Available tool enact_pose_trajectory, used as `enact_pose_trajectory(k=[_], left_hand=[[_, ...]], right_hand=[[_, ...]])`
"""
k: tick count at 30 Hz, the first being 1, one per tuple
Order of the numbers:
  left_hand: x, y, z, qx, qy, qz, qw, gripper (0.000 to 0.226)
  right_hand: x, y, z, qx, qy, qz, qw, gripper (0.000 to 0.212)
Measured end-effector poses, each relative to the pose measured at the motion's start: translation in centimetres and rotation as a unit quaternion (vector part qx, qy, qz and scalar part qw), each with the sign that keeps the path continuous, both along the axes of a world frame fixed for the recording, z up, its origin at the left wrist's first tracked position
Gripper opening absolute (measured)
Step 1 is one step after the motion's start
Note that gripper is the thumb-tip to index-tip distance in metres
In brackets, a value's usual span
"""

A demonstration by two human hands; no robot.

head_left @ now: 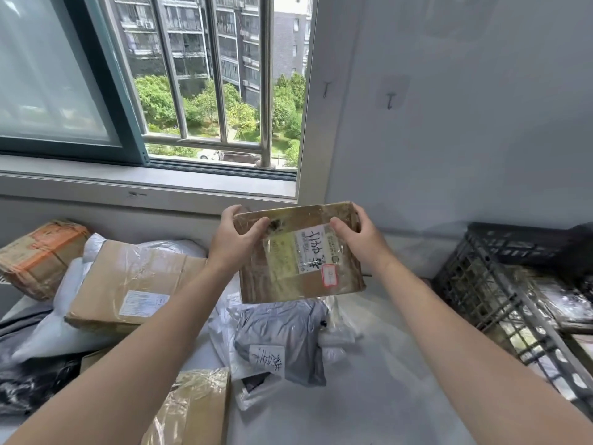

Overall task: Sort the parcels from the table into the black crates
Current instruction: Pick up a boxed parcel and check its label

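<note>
We are in an upper-floor room of a residential building. At upper left, a sliding window (64, 91) with steel bars (266, 81) faces apartment blocks (224, 36). At upper right, adhesive hooks (390, 99) are stuck on a plain wall (481, 139). Along the bottom, parcels (134, 281) are heaped on a table (369, 387) beside a black crate (475, 284).

A barred window (205, 91) overlooks trees; wall hooks (390, 100) beside it.

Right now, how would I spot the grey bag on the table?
Find the window, then the cardboard box that the left hand and right hand hold below it. Just under that box lies the grey bag: crumpled plastic with a handwritten white label, unlike the brown boxes around it.
</note>
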State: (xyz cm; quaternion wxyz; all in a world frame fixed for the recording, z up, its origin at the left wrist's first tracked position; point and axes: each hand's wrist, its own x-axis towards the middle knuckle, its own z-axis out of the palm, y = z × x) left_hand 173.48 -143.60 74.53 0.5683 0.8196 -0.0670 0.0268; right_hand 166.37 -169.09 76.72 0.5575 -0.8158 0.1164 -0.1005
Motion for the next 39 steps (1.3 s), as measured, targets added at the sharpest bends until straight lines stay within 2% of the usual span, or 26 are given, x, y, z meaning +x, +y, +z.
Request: enact_pose_trajectory(k=[5,10,13,16,19,22,25,27,29,31,32,34,35,37,39], left_hand=[[-0.9,-1.0,0.2,-0.029,0.017,-0.012,0.999,0.082],[-1.6,-1.1,0.8,-0.039,0.043,-0.043,0.997,0.094],[-1.6,-1.0,0.8,-0.009,0.028,-0.052,0.998,0.084],[-1.6,-0.7,0.8,0.016,0.028,-0.06,0.998,0.073],[-1.7,-0.4,0.2,0.041,0.05,-0.081,0.995,0.071],[-2.3,-0.5,-1.7,0.109,0.074,-0.069,0.989,0.071],[-3.4,-0.4,-4.6,0.199,0.105,-0.034,0.974,0.082],[-4.8,-0.4,-6.6,0.218,0.147,0.009,0.965,0.092],[-6.4,-1.0,-8.2,0.151,0.219,0.023,0.964,0.081],[-7.8,-2.2,-9.2,0.073,0.286,-0.02,0.955,0.058],[-8.3,-2.8,-9.5,0.042,0.298,-0.035,0.953,0.056],[-9.1,-4.0,-9.9,-0.018,0.297,-0.037,0.954,0.069],[-9.3,-4.5,-9.7,-0.033,0.282,-0.035,0.958,0.074],[-9.6,-4.9,-9.1,-0.062,0.247,-0.039,0.966,0.072],[-9.5,-4.8,-7.8,-0.107,0.206,-0.045,0.972,0.067]], right_hand=[[0.1,-0.7,0.9,-0.039,0.0,-0.047,0.998,0.053],[-0.4,-1.4,0.7,-0.046,0.016,-0.04,0.998,0.068],[-0.7,-1.5,0.1,-0.094,0.047,-0.045,0.993,0.051],[-1.4,-1.2,-0.9,-0.094,0.074,-0.029,0.992,0.034],[-2.1,-0.7,-3.0,-0.12,0.093,-0.025,0.988,0.034],[-2.9,0.1,-6.6,-0.094,0.143,-0.037,0.985,0.034],[-3.9,0.7,-9.9,-0.101,0.187,-0.046,0.976,0.034],[-4.4,0.6,-11.0,-0.091,0.203,-0.053,0.974,0.034],[-4.6,0.0,-11.3,-0.133,0.221,-0.044,0.965,0.034],[-4.6,-0.6,-11.3,-0.192,0.246,-0.005,0.95,0.033],[-4.6,-0.9,-11.3,-0.21,0.258,0.018,0.943,0.031],[-4.9,-1.1,-11.1,-0.214,0.266,0.058,0.938,0.033],[-5.1,-1.0,-10.8,-0.193,0.254,0.071,0.945,0.043],[-5.7,-0.4,-10.1,-0.141,0.203,0.073,0.966,0.067],[-5.9,0.2,-9.2,-0.1,0.145,0.056,0.983,0.079]])
